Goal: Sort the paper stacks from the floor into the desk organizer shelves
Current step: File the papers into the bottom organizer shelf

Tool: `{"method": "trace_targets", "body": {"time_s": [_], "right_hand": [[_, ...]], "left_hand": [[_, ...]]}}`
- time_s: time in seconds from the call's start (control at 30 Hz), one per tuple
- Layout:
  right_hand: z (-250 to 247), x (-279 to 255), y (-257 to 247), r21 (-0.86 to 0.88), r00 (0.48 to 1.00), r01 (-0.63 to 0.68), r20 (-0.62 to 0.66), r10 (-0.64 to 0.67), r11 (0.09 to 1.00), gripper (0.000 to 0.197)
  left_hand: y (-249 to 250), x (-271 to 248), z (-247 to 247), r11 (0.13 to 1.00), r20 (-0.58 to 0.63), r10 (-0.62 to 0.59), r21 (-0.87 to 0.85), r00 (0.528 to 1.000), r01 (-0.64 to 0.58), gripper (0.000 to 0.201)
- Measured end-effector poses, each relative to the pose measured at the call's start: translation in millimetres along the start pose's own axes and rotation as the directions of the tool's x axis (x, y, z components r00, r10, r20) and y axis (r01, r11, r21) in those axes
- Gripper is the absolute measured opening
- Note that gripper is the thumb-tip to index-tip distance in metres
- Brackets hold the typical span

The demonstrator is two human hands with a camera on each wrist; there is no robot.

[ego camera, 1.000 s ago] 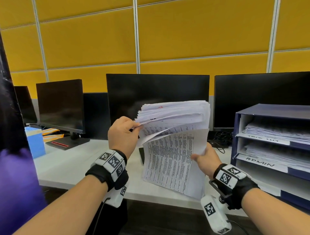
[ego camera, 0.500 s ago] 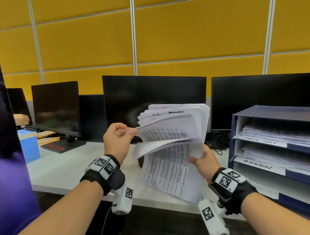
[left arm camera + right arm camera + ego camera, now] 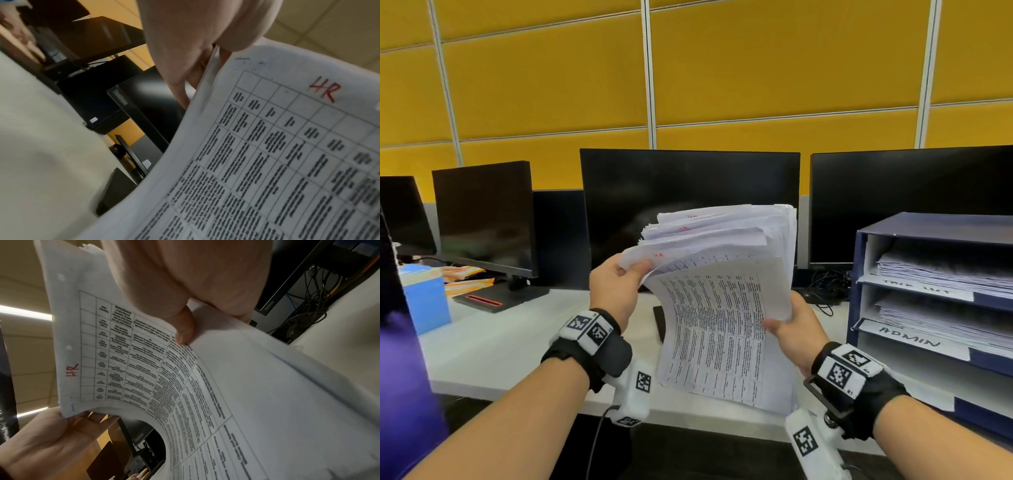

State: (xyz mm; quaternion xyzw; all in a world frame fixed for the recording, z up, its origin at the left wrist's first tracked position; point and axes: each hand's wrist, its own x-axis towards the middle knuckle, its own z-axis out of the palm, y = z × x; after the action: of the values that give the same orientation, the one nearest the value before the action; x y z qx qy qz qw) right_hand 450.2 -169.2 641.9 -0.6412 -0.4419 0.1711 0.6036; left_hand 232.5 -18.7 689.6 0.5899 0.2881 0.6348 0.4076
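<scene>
Left hand (image 3: pixel 616 291) pinches, right hand (image 3: pixel 789 329) grips thick white printed paper stack (image 3: pixel 722 301); fanned sheets may spill toward six o'clock.

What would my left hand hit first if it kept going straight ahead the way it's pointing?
Probably the middle monitor. The left hand, pinching the paper stack by its top left corner, points forward over the desk towards that dark screen; nothing else shows between them, though depth is unclear.

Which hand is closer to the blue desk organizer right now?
Right. The right hand grips the paper stack's lower right edge, just left of the desk organizer. The left hand pinches the stack's upper left corner, farther away across the papers.
</scene>
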Motion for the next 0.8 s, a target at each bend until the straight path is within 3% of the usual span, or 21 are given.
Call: {"method": "trace_targets", "body": {"time_s": [0.1, 0.27, 0.33, 0.5, 0.57, 0.67, 0.73, 0.8], "right_hand": [[0, 1, 0, -0.001, 1.000, -0.001, 0.016, 0.001, 1.000, 0.036], [0, 3, 3, 0.004, 1.000, -0.009, 0.018, 0.009, 1.000, 0.042], [1, 4, 2, 0.019, 1.000, -0.025, -0.001, 0.025, 1.000, 0.044], [2, 3, 0, 0.043, 0.999, -0.036, -0.017, 0.037, 0.998, 0.043], [1, 2, -1, 0.049, 0.999, -0.037, -0.019, 0.038, 0.998, 0.042], [1, 2, 0, 0.052, 0.999, -0.034, -0.018, 0.035, 0.998, 0.043], [2, 3, 1, 0.053, 0.999, -0.039, -0.023, 0.040, 0.998, 0.042], [2, 5, 4, 0.058, 0.998, -0.046, -0.042, 0.048, 0.997, 0.042]], "left_hand": [[-4, 2, -1, 0.986, 0.023, -0.071, -0.148, 0.997, 0.074, 0.018], [-5, 6, -3, 0.968, -0.110, -0.139, -0.225, 0.984, 0.111, 0.017], [-7, 4, -3, 0.954, -0.108, -0.170, -0.267, 0.980, 0.136, 0.020], [-23, 1, -12, 0.982, -0.069, -0.113, -0.160, 0.991, 0.101, 0.019], [-30, 1, -18, 0.996, 0.002, -0.078, -0.045, 0.997, 0.078, 0.030], [-33, -3, -19, 0.987, 0.036, -0.148, -0.059, 0.988, 0.150, 0.025], [-36, -3, -18, 0.980, 0.000, -0.172, -0.101, 0.985, 0.171, 0.028], [-35, 1, -20, 0.987, -0.115, -0.153, -0.075, 0.981, 0.145, 0.033]]}}
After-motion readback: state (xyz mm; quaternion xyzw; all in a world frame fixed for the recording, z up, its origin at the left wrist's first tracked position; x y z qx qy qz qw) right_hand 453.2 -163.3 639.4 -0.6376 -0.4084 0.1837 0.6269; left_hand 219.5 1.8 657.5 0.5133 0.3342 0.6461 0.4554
